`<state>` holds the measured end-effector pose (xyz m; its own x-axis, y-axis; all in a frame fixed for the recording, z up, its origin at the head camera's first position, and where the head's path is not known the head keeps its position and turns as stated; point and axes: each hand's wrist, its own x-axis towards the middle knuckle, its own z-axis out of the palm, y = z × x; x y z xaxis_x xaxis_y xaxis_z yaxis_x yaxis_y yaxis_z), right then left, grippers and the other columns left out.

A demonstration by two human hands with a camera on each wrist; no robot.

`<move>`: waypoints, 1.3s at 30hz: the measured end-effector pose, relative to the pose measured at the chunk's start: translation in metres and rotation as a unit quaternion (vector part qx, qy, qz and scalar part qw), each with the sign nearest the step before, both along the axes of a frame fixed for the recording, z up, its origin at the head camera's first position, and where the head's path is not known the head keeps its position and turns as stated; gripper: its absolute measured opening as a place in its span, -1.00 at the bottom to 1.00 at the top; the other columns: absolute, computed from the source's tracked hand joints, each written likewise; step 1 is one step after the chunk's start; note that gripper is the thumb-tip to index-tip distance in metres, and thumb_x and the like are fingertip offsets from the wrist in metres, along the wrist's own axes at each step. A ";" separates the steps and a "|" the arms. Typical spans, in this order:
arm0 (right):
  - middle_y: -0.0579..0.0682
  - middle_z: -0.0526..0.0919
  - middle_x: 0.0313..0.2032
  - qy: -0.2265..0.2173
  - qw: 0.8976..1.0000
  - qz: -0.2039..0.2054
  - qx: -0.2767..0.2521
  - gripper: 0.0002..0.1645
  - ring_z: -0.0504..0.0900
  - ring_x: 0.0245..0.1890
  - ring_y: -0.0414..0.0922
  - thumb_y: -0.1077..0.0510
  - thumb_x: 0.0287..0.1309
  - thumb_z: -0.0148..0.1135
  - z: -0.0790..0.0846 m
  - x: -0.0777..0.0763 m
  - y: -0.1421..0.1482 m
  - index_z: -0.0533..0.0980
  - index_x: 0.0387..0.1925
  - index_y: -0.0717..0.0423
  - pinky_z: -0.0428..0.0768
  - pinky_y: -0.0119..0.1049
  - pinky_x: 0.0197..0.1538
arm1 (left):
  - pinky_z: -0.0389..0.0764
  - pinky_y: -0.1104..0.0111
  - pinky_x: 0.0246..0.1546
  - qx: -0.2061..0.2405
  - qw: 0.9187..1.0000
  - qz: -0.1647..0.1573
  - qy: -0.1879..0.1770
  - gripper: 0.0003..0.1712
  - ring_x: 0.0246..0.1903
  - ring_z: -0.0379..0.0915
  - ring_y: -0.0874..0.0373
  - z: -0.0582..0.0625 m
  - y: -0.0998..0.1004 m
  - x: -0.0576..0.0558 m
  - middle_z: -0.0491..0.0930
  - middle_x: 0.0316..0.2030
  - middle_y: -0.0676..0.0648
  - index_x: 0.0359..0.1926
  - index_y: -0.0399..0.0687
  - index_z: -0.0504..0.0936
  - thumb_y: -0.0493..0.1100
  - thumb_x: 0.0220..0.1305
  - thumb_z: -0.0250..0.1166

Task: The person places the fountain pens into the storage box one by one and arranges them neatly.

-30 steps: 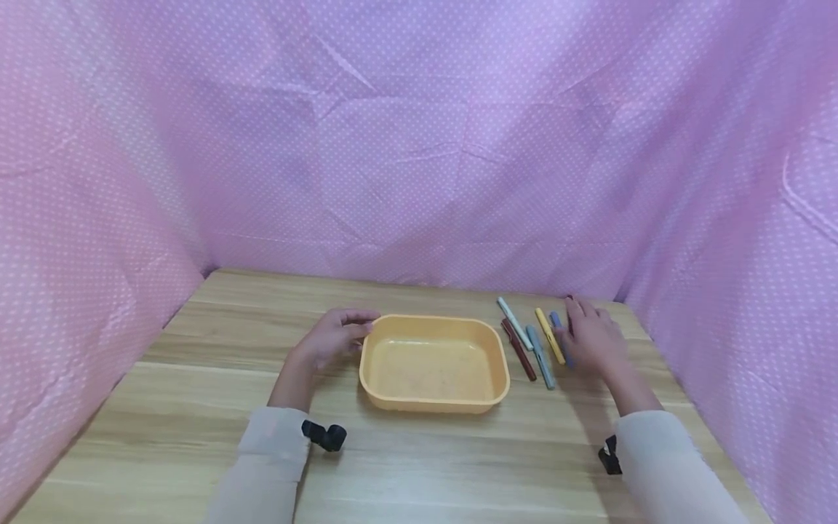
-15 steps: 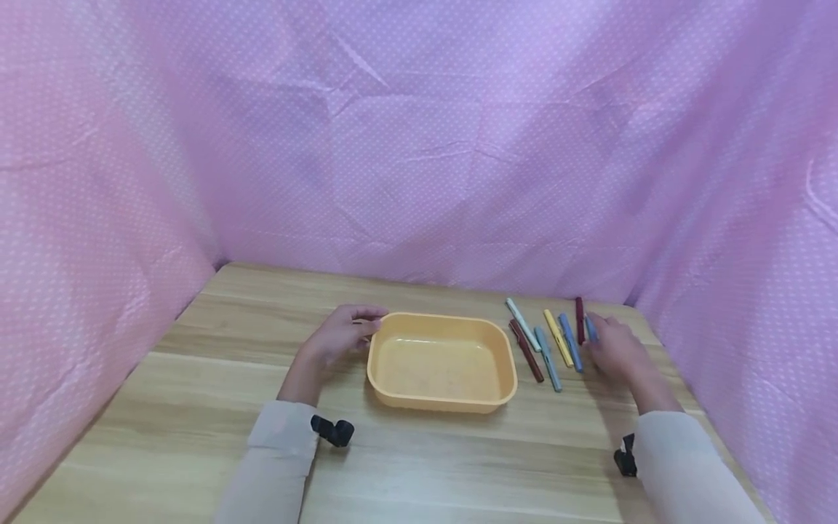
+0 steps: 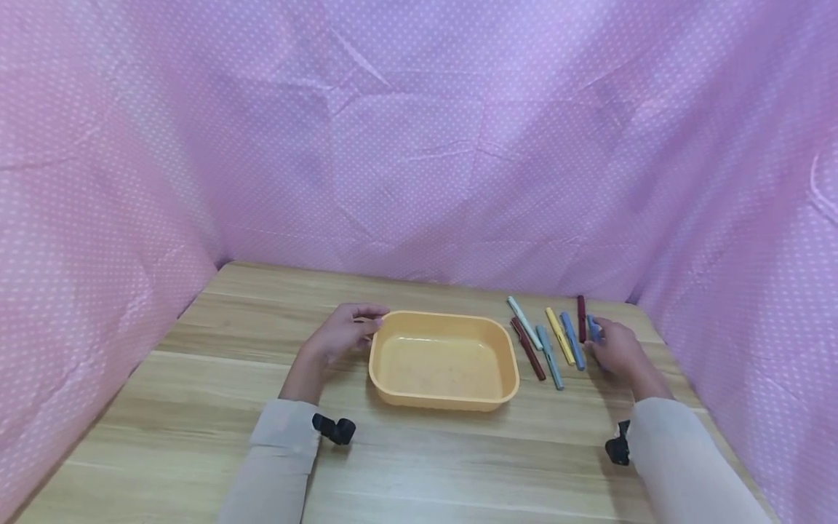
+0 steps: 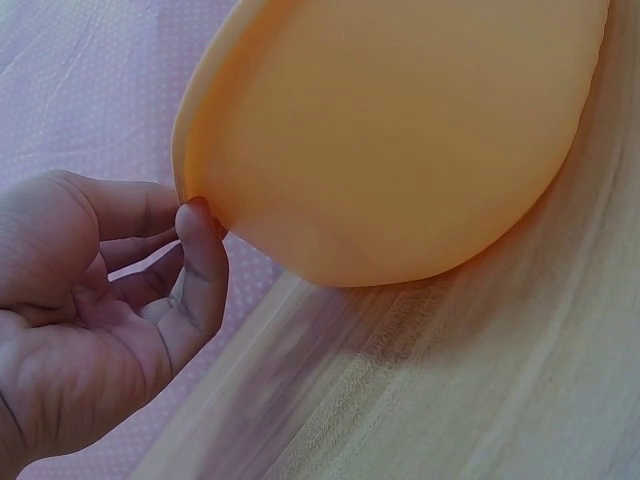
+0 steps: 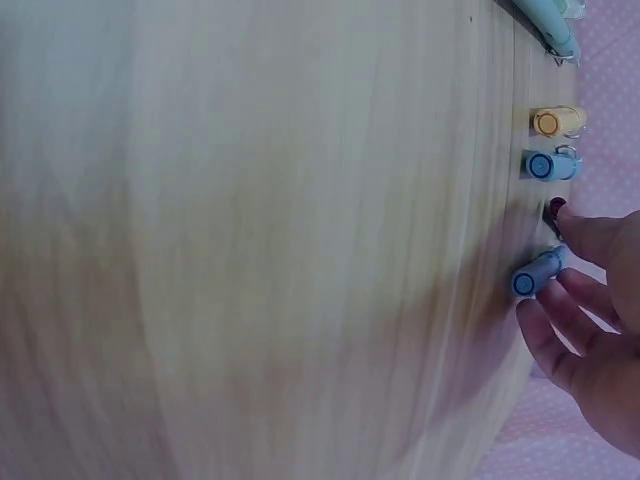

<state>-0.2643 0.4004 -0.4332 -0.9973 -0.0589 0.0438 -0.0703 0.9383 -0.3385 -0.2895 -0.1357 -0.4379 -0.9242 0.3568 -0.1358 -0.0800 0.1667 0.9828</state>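
Observation:
My left hand (image 3: 342, 332) pinches the left corner of a yellow plastic tray (image 3: 445, 401) between thumb and forefinger. The tray's rim sits between those fingertips in the left wrist view. On the right side of the table, my right hand (image 3: 618, 351) is at a blue pen (image 5: 536, 274). In the right wrist view its fingers are extended and touch one side of that pen, with the thumb apart on the other side. A dark red pen (image 3: 582, 319) lies just left of it, close to the thumb.
Between tray and right hand lie another blue pen (image 3: 572, 341), a yellow pen (image 3: 559, 336), a teal pen (image 3: 550, 357), a brown-red pen (image 3: 527, 349) and a pale green pen (image 3: 525, 323). A pink dotted curtain (image 3: 419, 182) encloses the wooden table (image 3: 419, 466).
My right hand has drawn back to the right from over the pens, uncovering the dark red pen and the blue pens. My left hand stays at the tray. The head view has shifted slightly.

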 end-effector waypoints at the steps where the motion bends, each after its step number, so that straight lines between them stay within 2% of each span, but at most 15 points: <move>1: 0.59 0.57 -0.04 0.003 1.000 -0.001 -0.002 -0.26 0.57 0.01 0.47 0.26 0.26 0.29 -0.001 -0.001 0.000 0.27 0.31 0.64 0.51 0.36 0.12 | 0.75 0.22 -0.14 0.000 1.000 0.002 0.000 -0.60 -0.09 0.63 0.01 0.001 0.000 0.000 0.63 0.10 -0.22 0.28 -0.23 0.57 -0.25 0.49 0.22; 10: 0.49 0.61 -0.21 0.023 0.999 -0.030 -0.024 -0.33 0.58 -0.17 0.31 0.27 0.25 0.27 -0.008 -0.001 0.000 0.33 0.24 0.66 0.55 0.30 0.02 | 0.75 0.21 -0.13 0.005 1.000 0.003 0.002 -0.60 -0.12 0.64 0.01 0.001 0.000 0.001 0.63 0.10 -0.23 0.28 -0.25 0.56 -0.26 0.48 0.23; 17: 0.35 0.64 -0.32 0.000 0.997 -0.067 -0.044 -0.42 0.57 -0.34 0.12 0.22 0.31 0.19 -0.013 0.005 0.002 0.37 0.15 0.67 0.61 0.02 -0.25 | 0.75 0.19 -0.11 0.005 1.000 0.006 0.001 -0.60 -0.10 0.64 0.00 -0.003 0.000 0.001 0.63 0.10 -0.21 0.28 -0.22 0.56 -0.25 0.49 0.24; 28: 0.49 0.66 -0.18 0.009 0.996 -0.069 -0.050 -0.46 0.64 -0.20 0.27 0.26 0.28 0.19 -0.015 0.007 0.005 0.40 0.14 0.64 0.64 0.18 -0.11 | 0.75 0.20 -0.09 0.005 1.000 0.009 0.009 -0.60 -0.07 0.63 0.00 -0.003 0.003 0.007 0.63 0.10 -0.18 0.29 -0.20 0.56 -0.26 0.49 0.23; 39: 0.49 0.67 -0.15 0.016 0.996 -0.061 -0.068 -0.48 0.66 -0.12 0.35 0.29 0.29 0.18 -0.016 0.004 0.016 0.39 0.16 0.60 0.62 0.22 -0.04 | 0.76 0.19 -0.12 -0.004 1.000 0.017 0.015 -0.62 -0.11 0.64 -0.01 -0.003 0.006 0.010 0.64 0.07 -0.18 0.26 -0.20 0.59 -0.25 0.48 0.25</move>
